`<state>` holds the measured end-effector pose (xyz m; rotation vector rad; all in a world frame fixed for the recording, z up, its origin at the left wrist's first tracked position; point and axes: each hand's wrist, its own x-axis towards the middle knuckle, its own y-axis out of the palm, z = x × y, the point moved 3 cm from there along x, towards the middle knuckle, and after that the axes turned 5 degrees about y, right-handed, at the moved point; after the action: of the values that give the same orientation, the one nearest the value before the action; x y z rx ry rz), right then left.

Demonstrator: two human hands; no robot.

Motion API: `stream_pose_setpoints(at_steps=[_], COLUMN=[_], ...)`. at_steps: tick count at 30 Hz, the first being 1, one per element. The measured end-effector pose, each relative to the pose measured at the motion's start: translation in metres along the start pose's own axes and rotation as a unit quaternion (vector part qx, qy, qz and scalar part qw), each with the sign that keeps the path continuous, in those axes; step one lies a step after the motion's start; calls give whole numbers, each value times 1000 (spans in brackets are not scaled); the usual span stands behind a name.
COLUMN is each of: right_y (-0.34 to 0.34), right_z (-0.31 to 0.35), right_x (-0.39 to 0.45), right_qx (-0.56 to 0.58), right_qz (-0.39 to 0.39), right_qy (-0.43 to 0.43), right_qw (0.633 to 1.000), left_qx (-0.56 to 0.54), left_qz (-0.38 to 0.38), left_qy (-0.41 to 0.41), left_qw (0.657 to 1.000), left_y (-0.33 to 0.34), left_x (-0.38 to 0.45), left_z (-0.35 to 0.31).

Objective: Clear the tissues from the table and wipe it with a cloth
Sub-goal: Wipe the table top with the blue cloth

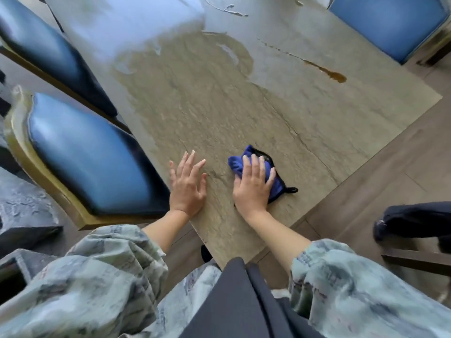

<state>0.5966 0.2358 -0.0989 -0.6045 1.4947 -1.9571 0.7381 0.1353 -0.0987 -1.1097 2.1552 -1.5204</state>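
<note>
Blue-cushioned chair (83,152), tucked against the table edge just left of the left hand; a second blue chair (44,52) beyond it, further from the hand. Left hand (188,182): flat on the table (219,113), fingers straight and spread, holding nothing, apparently bracing. Right hand (253,185): just beside the left, palm down on a bunched blue cloth (238,163), fingers laid over it and pressing it to the tabletop; no clear curl or pinch visible. Cloth: under and ahead of the right hand, its dark trim and small loop (291,190) showing at the hand's right. Tissues: none visible on the table in this view. Wet sheen and streaks (219,50): well ahead of both hands. Brown spill trail (334,75): ahead and to the right of the right hand, well apart from the cloth. Third blue chair (390,23): far right corner. Step in hand, as judged: wiping, with tissue clearing seemingly done. Next move, as judged: push the cloth forward and rightward under steady pressure to reach the brown trail and wet patches, left hand steadying.
</note>
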Motion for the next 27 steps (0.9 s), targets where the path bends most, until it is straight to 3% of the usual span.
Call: stream_pose_setpoints(at_steps=[4,6,8,10,13,16,18,21,23,25,27], right_y=[-7,-17,-28,-35,-35,-26,-24,-37,-58,-79,-90], right_z=[-11,-41,-75,-101,-107,-77,-61,-66,-90,-128,-170], right_x=[-25,-23,-4,26,55,51,37,34,49,77,107], right_qx=[17,18,1,-12,2,14,26,120,251,310,301], right_qz=[42,79,110,112,87,62,85,174,205,164,126], right_qy=[-213,-357,-430,-399,-239,-99,-128,-252,-244,-194,-149], right_qw=[976,931,896,910,967,993,988,945,914,916,934], left_qx=[6,12,20,40,74,99,114,60,-14,-36,-19], left_qz=[9,13,17,33,64,89,89,32,-42,-92,-65], left_qy=[-13,-19,-20,-19,-32,-67,-98,-157,-191,-218,-262], left_qw=[1000,1000,999,998,995,989,985,985,981,971,963], left_y=[0,-2,-3,-3,0,4,4,6,8,17,37], left_x=[2,2,2,1,2,4,5,7,11,22,38], left_z=[0,-1,-1,-3,-7,-15,-26,-60,-92,-129,-164])
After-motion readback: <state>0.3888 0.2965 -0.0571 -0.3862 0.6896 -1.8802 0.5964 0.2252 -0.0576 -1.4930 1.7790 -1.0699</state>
